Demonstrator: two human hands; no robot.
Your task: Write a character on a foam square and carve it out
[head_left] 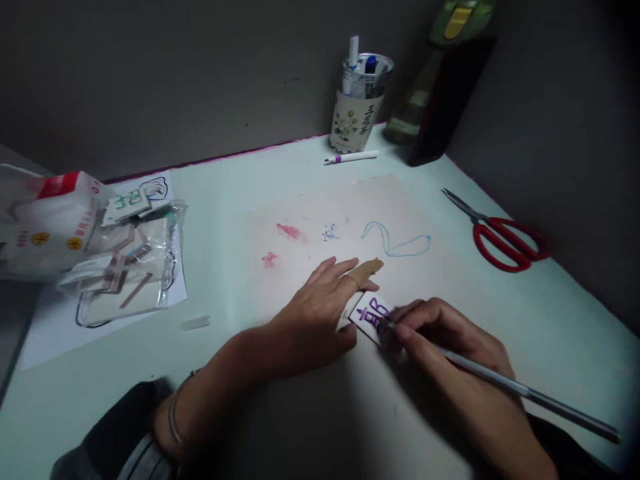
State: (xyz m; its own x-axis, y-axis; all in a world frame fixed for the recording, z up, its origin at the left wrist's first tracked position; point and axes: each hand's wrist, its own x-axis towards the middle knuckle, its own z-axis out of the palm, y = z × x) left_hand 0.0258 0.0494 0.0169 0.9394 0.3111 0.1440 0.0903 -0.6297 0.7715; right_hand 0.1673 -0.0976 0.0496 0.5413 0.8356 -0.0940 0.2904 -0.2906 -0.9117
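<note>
My left hand (pixel 327 293) lies low over the table, its thumb and bandaged index finger closed on the left side of a small white card (pixel 360 312). Purple strokes forming a character cover the card, and a dark line edges it. In my right hand (pixel 450 353) is a long, slim grey pen (pixel 530 393), pinched near its tip. That tip rests on or just above the purple strokes; contact cannot be made out. A tan bandage (pixel 367 270) wraps my left index finger.
Red-handled scissors (pixel 507 240) lie at right. A white marker (pixel 353 157) lies uncapped before a cup of pens (pixel 356 117). A green bottle (pixel 410 100) and dark upright panel (pixel 450 100) stand behind. Plastic bags (pixel 50 227) with white pieces occupy the left, near a small clear strip (pixel 195 323).
</note>
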